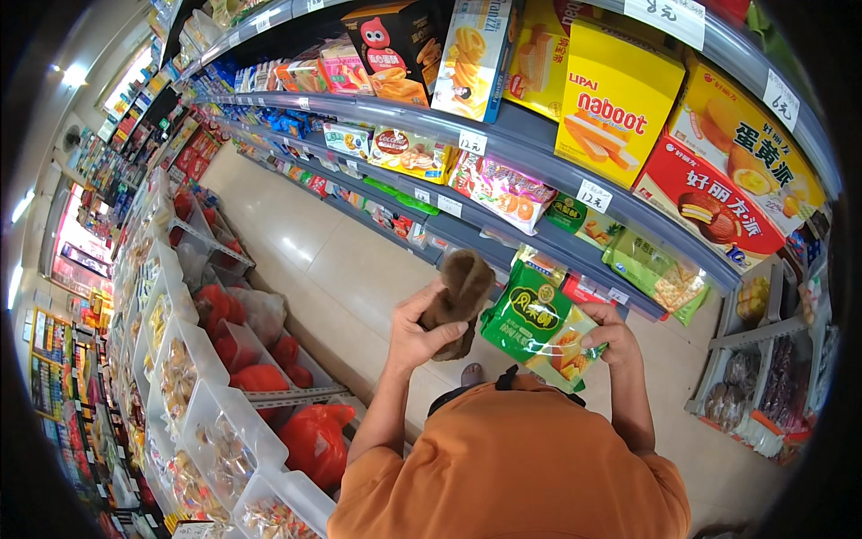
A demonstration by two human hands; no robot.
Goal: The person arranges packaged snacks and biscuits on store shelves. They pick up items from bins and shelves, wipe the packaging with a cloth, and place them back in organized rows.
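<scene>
A folded brown cloth (pixel 465 290) is gripped in my left hand (pixel 425 330), the thumb lying across its near side. My right hand (pixel 614 337) pinches the right edge of a green plastic snack packet (pixel 535 313) with a food picture on its front. The packet tilts in the air just right of the cloth, in front of the lower shelves. Behind it, a red packet (pixel 584 290) lies partly hidden on a low shelf. A light green cracker packet (pixel 650 269) leans on the shelf beyond my right hand.
Grey tiered shelving (pixel 404 114) curves ahead, with a yellow Naboot wafer box (pixel 616 108) and a red pie box (pixel 707 195). Translucent bins (pixel 222 445) of wrapped snacks line the left, above red plastic bags (pixel 316 438). Another snack stand (pixel 754 364) is at right. Tiled floor (pixel 289 236) runs between.
</scene>
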